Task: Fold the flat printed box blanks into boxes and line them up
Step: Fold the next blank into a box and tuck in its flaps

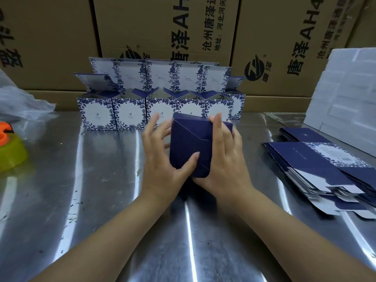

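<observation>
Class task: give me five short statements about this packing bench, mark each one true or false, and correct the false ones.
1. The left hand and right hand both touch the dark blue box. True.
2. The row of folded boxes has every lid shut. False: the lids stand open.
3. The stack of flat blanks lies on the person's right. True.
4. The table is wooden. False: it is shiny metal.
5. Brown cartons stand behind the row. True.
</observation>
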